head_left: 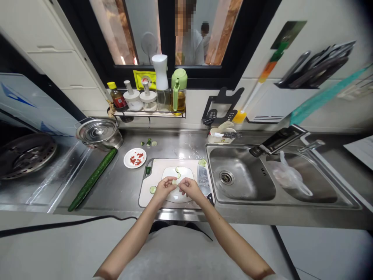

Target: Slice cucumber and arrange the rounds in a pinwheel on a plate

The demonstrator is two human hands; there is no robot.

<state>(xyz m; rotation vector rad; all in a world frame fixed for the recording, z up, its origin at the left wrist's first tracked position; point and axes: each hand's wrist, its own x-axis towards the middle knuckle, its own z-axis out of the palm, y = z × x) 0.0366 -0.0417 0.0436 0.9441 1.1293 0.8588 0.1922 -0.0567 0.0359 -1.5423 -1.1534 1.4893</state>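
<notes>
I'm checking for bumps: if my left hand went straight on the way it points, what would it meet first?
Most likely the right hand: its fingertips are just across from those of the left hand, above the white plate. Depth is unclear, so it might pass slightly over or under.

The left hand (165, 187) and right hand (187, 186) meet over a white plate (180, 198) on the cutting board (150, 179), which lies at the worktop's front edge. A knife (203, 179) lies along the board's right edge, beside the sink (241, 177). A long cucumber (92, 179) slants toward the worktop's front edge.
</notes>
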